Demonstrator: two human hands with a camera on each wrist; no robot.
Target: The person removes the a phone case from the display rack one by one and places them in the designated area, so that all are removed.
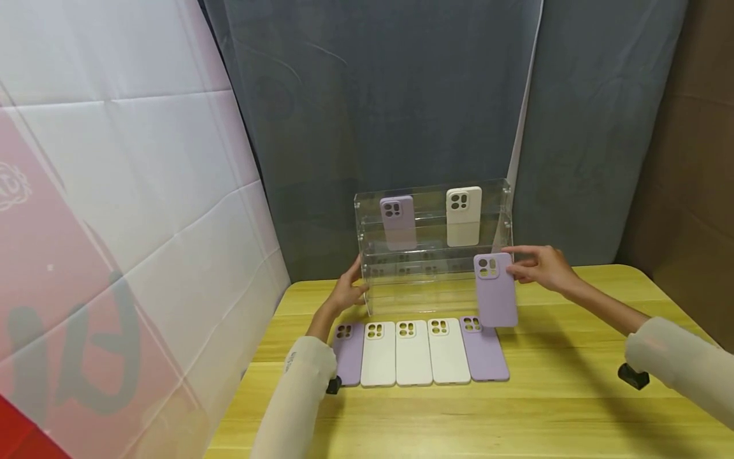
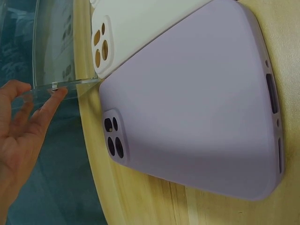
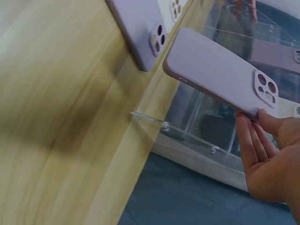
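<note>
From the head view, the right hand [image 1: 541,268] pinches a purple phone case [image 1: 496,290] by its top edge, camera cutout upward, long axis upright, just in front of the clear stand [image 1: 507,210] at its right end. The left hand [image 1: 348,290] rests with relaxed fingers against the stand's left end, away from the held case. Five cases lie in a row on the table [image 1: 573,395].

From the left wrist, straight fingers [image 2: 49,105] touch the stand's clear edge.

From the right wrist, thumb and fingers grip the case [image 3: 215,70] near its camera cutout. No readable brand or writing shows on the cases.
</note>
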